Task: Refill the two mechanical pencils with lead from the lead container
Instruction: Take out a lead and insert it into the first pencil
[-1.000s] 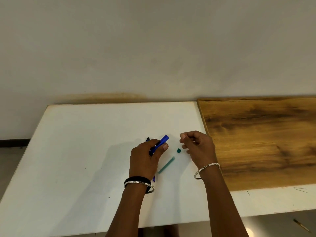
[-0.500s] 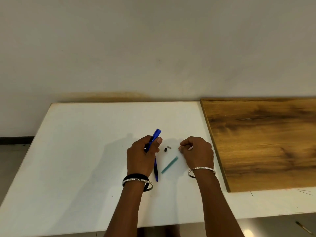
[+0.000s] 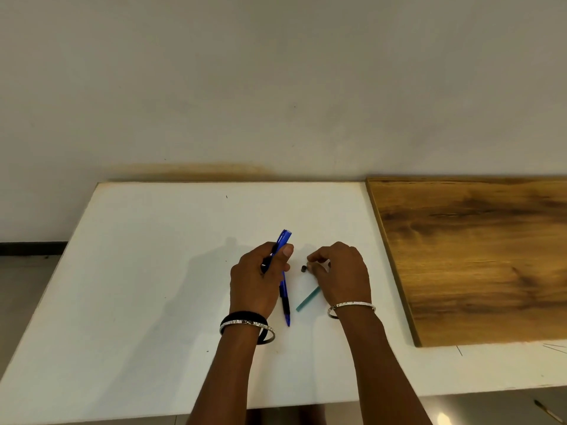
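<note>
My left hand (image 3: 256, 282) grips a blue mechanical pencil (image 3: 283, 237), tilted with its upper end pointing away from me. A second blue pencil (image 3: 285, 302) with a black grip lies on the white table (image 3: 153, 271) just right of that hand. The green lead container (image 3: 307, 299) lies flat between my two hands. A small black cap (image 3: 303, 269) sits on the table. My right hand (image 3: 342, 273) hovers beside the cap with fingers curled, thumb and forefinger pinched together on a tiny part that is mostly hidden.
A wooden board (image 3: 478, 256) covers the table's right side, its edge close to my right hand. A plain wall stands behind the table. Thin sticks lie on the floor at the bottom right (image 3: 549, 411).
My right hand has set small parts down and shifted left toward the black cap. The left hand has turned the held pencil more upright. The second pencil has come into view on the table.
</note>
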A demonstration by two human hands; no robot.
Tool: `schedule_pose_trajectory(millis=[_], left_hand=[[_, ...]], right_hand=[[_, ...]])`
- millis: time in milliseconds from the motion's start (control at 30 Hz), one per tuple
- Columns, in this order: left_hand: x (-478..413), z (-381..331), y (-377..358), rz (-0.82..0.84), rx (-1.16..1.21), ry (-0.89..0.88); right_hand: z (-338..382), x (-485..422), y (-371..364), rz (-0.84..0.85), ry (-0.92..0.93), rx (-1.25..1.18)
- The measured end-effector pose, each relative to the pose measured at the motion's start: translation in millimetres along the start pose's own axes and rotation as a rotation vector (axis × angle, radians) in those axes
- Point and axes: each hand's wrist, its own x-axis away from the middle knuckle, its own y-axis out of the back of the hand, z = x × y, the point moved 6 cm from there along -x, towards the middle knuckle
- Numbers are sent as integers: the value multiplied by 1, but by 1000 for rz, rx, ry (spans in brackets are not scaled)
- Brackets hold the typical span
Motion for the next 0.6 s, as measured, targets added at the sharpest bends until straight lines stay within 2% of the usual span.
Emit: schedule_pose_trajectory(millis=[200,267,333,433,500,600], left_hand=[[-1,0,2,17,-35,-15],[-1,1,3,19,-66,-22],[-1,4,5,22,-108,-27],[-2,9,7,14,-166,-26],[-1,8,8,-4,-210,-43],[0,8,10,-28,-241,-50]], right_hand=[[5,1,-2,-14,-1,22],[7,0,4,-70,-14,-137],[8,1,13,-134,-28,-399],[12,1,19,-100,-35,-710],[17,2,18,-35,-19,-809],[26,3,13,68,48,-809]])
